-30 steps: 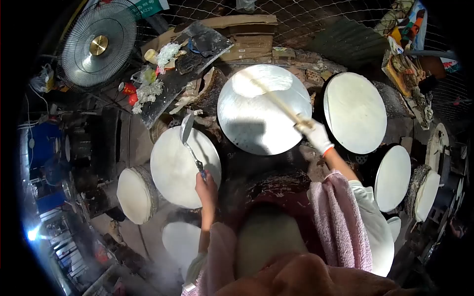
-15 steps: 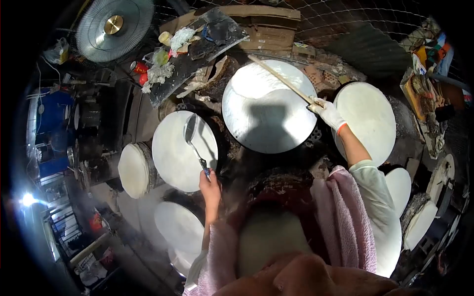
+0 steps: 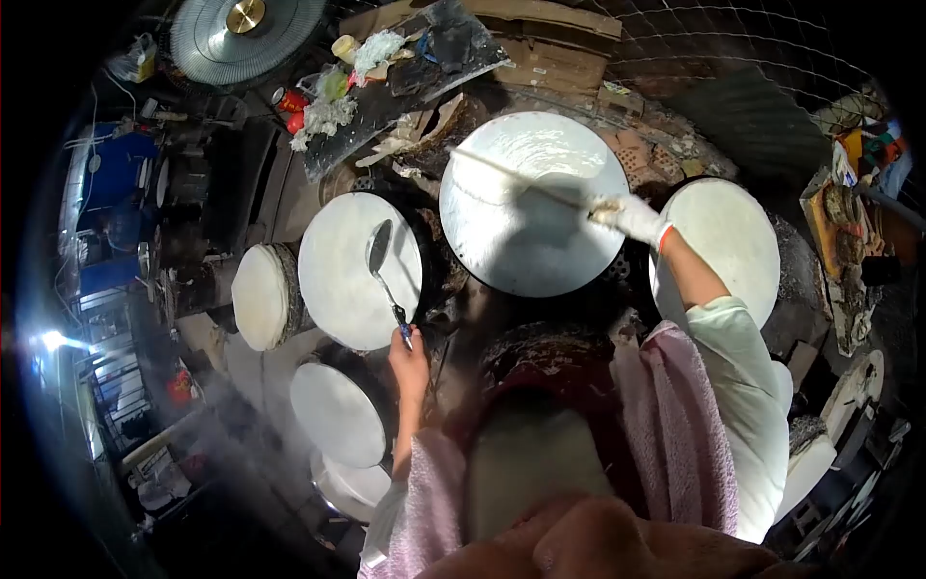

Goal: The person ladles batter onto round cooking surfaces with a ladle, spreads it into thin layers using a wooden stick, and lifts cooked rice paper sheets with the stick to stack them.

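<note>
Bare, my left hand [image 3: 409, 365] is closed around the handle of a metal ladle [image 3: 380, 249]. The ladle's bowl is over a round white disc [image 3: 333, 289] on the left. On my right hand [image 3: 632, 216] is a white glove with an orange cuff edge, and its fingers grip a thin wooden stick [image 3: 511, 178], blurred by motion. That stick reaches leftward across the round white middle disc [image 3: 492, 261], whose upper part shows glossy curved streaks. Whether the stick touches the surface I cannot tell. Beneath my right forearm lies another white disc [image 3: 721, 241].
More pale discs stand at the left [image 3: 260, 299] and lower left [image 3: 336, 415], with steam drifting there. A fan [image 3: 241, 43] is at the upper left. Behind the middle disc are a littered dark board [image 3: 386, 111] and cardboard [image 3: 555, 63]. A pink towel [image 3: 675, 415] hangs over my shoulders.
My right hand has moved slightly down, and the stick now slants less and lies lower across the middle disc. The glossy patch there has become streaks. The whole view has shifted a little.
</note>
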Demonstrator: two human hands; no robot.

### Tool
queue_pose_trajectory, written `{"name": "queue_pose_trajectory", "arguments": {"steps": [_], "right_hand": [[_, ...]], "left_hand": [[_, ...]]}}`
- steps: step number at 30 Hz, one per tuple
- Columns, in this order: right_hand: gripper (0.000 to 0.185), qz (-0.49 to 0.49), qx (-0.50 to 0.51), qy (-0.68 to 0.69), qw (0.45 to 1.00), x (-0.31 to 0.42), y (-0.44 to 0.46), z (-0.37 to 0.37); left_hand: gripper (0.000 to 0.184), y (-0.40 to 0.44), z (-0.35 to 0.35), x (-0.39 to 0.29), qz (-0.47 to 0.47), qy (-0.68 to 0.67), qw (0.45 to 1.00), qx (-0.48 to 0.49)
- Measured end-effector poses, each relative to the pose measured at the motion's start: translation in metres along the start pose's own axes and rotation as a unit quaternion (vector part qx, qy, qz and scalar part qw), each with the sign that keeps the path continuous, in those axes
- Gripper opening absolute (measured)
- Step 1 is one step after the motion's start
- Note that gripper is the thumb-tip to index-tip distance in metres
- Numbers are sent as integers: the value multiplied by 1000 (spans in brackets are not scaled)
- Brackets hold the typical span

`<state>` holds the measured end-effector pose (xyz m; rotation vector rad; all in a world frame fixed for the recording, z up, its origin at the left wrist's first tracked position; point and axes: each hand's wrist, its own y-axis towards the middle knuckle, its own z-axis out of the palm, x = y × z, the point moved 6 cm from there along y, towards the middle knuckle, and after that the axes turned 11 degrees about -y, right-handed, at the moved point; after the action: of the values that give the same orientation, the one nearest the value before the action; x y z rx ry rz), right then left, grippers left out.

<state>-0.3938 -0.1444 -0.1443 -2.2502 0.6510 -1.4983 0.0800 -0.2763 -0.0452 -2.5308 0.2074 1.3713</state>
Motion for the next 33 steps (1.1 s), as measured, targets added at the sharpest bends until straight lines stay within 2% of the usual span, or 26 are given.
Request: {"name": "queue_pose_trajectory", "arguments": {"steps": [1, 3, 4, 7, 8, 9, 11, 13, 14, 15, 17, 19, 21, 23, 25, 27, 28, 31, 33], "right_hand": [[35, 27, 40, 9, 999, 15, -16, 13], [34, 2, 53, 6, 999, 1, -21, 30], [33, -84, -8, -13, 996, 1, -24, 29], [36, -53, 26, 24, 998, -14, -8, -1], [39, -61, -31, 73, 995, -4, -4, -16], [41, -45, -53, -6, 998, -4, 13, -27], [42, -66, -7, -88, 994, 8, 21, -20], [43, -5, 114, -17, 993, 21, -3, 4], [42, -63, 107, 59, 990, -27, 12, 22], [41, -67, 71, -33, 995, -24, -5, 16], [43, -54, 109, 93, 988, -38, -18, 9], [41, -25, 24, 84, 996, -16, -32, -21], [43, -65, -136, 1, 989, -12, -18, -37], [46, -87, -57, -100, 989, -10, 4, -22], [44, -51, 74, -64, 994, 24, -18, 4], [43, -4, 115, -22, 993, 29, -39, 23], [44, -66, 104, -21, 992, -6, -28, 38], [39, 42, 112, 21, 993, -23, -77, 53], [41, 31, 64, 182, 981, -35, -108, 69]], "left_hand": [[18, -4, 0, 4, -11, -6, 1000, -3], [18, -10, 2, -7, -20, 15, 1000, -4], [18, -12, 1, -3, -29, 25, 999, -3], [19, -7, 2, 15, -8, 43, 999, -3], [20, -1, 4, 18, -8, 52, 999, -1], [20, 5, 8, 18, -7, 61, 998, 1], [19, 20, 16, 16, -4, 73, 997, 10], [18, 36, 26, 14, 43, 83, 995, 28], [18, 42, 32, 13, 33, 97, 994, 38], [17, 48, 38, 7, 23, 110, 993, 46], [20, 59, 52, 2, 98, 116, 987, 53], [20, 67, 66, -12, 76, 110, 987, 83], [19, 78, 79, -5, 104, 166, 976, 97], [18, 72, 82, -5, 122, 221, 961, 114], [18, 60, 78, -16, 130, 274, 943, 137], [18, 38, 64, -17, 107, 299, 932, 177], [18, 27, 56, -16, 93, 307, 927, 193], [19, -17, 38, -11, 106, 308, 917, 231], [19, -41, 40, 0, 122, 300, 910, 260]]}}
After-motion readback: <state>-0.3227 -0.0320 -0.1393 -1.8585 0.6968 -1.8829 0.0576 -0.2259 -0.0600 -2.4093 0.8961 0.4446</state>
